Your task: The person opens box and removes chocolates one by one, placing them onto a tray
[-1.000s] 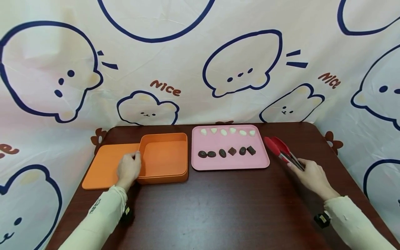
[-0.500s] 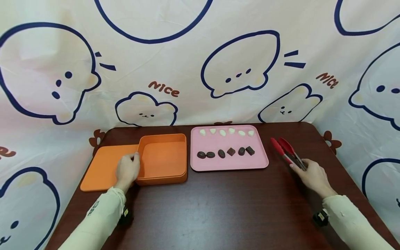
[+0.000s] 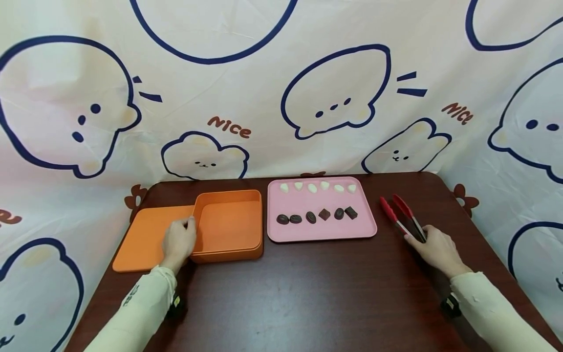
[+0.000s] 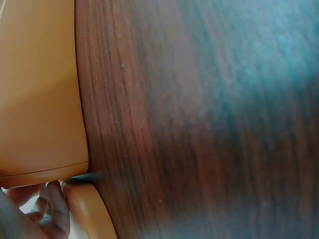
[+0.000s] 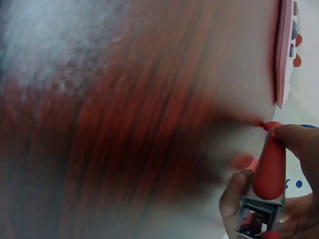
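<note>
An open orange box [image 3: 228, 222] stands left of centre on the table, and its flat orange lid [image 3: 145, 237] lies beside it on the left. My left hand [image 3: 179, 240] holds the box's left wall, one fingertip up at the rim; its curled fingers [image 4: 47, 209] show beside the box [image 4: 40, 89] in the left wrist view. My right hand [image 3: 433, 247] grips the handle end of red tongs [image 3: 401, 214], whose tips lie just right of the pink tray [image 3: 323, 233]. The right wrist view shows fingers [image 5: 234, 191] round the tongs [image 5: 269, 169].
On the pink tray lie a back row of several white chocolates [image 3: 318, 187] and a front row of several dark chocolates [image 3: 316, 215]. The dark wooden table [image 3: 308, 293] ends at a cartoon-print cloth backdrop [image 3: 281, 98]. The tray's edge [image 5: 283, 55] shows in the right wrist view.
The tongs' tips have swung a little to the right, away from the tray's edge, in my right hand. The left hand stays on the box.
</note>
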### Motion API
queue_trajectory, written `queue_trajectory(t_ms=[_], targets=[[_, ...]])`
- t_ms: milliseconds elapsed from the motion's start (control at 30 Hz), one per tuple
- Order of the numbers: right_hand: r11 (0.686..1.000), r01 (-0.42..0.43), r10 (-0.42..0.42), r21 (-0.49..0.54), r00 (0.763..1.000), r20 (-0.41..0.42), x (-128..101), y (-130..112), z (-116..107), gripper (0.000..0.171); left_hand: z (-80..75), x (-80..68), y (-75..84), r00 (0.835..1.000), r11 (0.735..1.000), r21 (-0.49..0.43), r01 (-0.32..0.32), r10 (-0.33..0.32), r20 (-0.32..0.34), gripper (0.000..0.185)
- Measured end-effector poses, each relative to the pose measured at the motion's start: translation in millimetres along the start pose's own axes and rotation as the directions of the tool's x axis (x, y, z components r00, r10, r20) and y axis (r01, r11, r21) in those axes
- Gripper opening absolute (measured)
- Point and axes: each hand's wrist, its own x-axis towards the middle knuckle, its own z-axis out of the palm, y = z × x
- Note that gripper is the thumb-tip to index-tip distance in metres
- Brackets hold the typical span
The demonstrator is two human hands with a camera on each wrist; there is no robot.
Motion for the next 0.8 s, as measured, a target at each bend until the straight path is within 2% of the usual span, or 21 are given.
queue_trajectory(t_ms=[200,400,500,667,800], targets=[[0.998,-0.035,0.036,-0.053,0.999,0.022,1.3,-1.5,0.0,0.066,-0.4,2.0,-0.7,1.000,1.000,0.002,-0.003,0.003,0.003,0.055],[0.993,-0.055,0.061,-0.106,0.996,0.062,0.6,-4.6,-0.9,0.065,-0.7,2.0,-1.7,1.000,1.000,-0.017,0.020,-0.020,0.002,0.056],[0.993,-0.046,0.054,-0.111,0.996,0.071,-1.9,-5.9,-1.2,0.060,-0.5,1.3,-1.3,0.999,0.999,-0.026,0.033,-0.033,0.012,0.056],[0.992,-0.042,0.051,-0.117,0.996,0.074,-5.8,-6.2,-2.8,0.055,0.6,-0.2,-1.2,0.997,0.995,-0.072,0.063,-0.059,0.052,0.058],[0.990,-0.035,0.042,-0.139,0.998,0.046,-5.3,-6.3,-5.9,0.069,-4.5,-0.9,-1.5,0.989,0.986,-0.143,0.080,-0.060,0.136,0.059]])
